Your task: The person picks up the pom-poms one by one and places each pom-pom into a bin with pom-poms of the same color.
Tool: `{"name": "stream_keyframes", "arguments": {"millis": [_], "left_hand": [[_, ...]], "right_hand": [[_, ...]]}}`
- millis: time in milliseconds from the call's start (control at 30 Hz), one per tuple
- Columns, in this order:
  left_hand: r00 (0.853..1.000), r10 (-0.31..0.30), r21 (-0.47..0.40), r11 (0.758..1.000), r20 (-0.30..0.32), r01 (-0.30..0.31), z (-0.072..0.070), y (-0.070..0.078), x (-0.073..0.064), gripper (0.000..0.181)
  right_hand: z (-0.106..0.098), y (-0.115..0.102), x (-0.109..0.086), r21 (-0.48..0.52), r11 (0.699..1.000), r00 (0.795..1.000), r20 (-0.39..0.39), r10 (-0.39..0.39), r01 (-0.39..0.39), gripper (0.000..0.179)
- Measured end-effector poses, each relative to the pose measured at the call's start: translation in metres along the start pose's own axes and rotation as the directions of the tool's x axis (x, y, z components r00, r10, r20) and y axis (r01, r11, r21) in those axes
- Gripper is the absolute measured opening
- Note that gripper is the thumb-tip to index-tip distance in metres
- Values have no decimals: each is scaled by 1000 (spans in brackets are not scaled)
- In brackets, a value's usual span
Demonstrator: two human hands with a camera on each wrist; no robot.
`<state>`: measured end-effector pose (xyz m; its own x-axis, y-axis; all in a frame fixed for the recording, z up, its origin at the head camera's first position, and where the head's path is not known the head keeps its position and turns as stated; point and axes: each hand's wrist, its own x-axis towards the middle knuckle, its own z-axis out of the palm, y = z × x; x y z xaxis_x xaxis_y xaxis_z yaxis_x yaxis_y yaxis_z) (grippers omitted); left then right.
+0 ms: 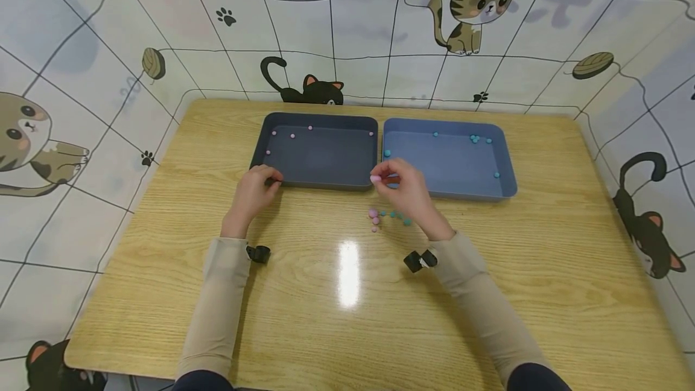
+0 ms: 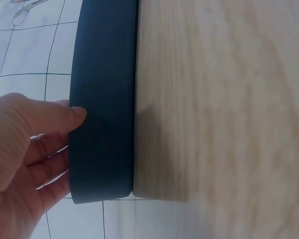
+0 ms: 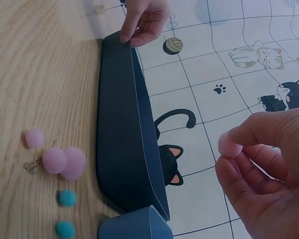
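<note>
My left hand (image 1: 253, 192) grips the near-left corner of a dark grey tray (image 1: 326, 186). In the left wrist view its thumb lies against the tray's outer wall (image 2: 103, 114), the other fingers behind the rim. My right hand (image 1: 408, 190) pinches a pink pom-pom (image 3: 230, 145) between thumb and fingertips, near where the dark tray and a blue tray (image 1: 467, 195) meet. Several small pink pom-poms lie scattered in the dark tray, and several teal ones in the blue tray. On the table before them sit loose pink pom-poms (image 3: 72, 163) beside a row of teal pom-poms (image 3: 67, 198).
Both trays stand side by side toward the back of the wooden table (image 1: 304, 294). Behind it rises a tiled wall (image 1: 358, 29) with cat drawings. A black wrist camera (image 1: 258, 254) sits at the left cuff, another camera (image 1: 420, 260) at the right.
</note>
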<state>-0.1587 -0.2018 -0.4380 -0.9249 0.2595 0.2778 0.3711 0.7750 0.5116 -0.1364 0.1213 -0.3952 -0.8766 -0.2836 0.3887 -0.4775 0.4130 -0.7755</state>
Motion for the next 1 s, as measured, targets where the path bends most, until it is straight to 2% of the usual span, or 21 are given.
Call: {"name": "stream_keyframes", "arguments": {"millis": [267, 567, 1000], "left_hand": [[1000, 2, 2, 1000, 3, -2, 0, -1, 0, 5], [1000, -2, 0, 1000, 4, 2, 0, -1, 0, 5], [1000, -10, 9, 1000, 24, 9, -2, -1, 2, 6]], "right_hand": [[5, -1, 14, 50, 998, 999, -1, 49, -49, 7], [14, -2, 31, 112, 993, 999, -28, 42, -38, 9], [28, -1, 53, 99, 994, 998, -30, 53, -50, 10]]}}
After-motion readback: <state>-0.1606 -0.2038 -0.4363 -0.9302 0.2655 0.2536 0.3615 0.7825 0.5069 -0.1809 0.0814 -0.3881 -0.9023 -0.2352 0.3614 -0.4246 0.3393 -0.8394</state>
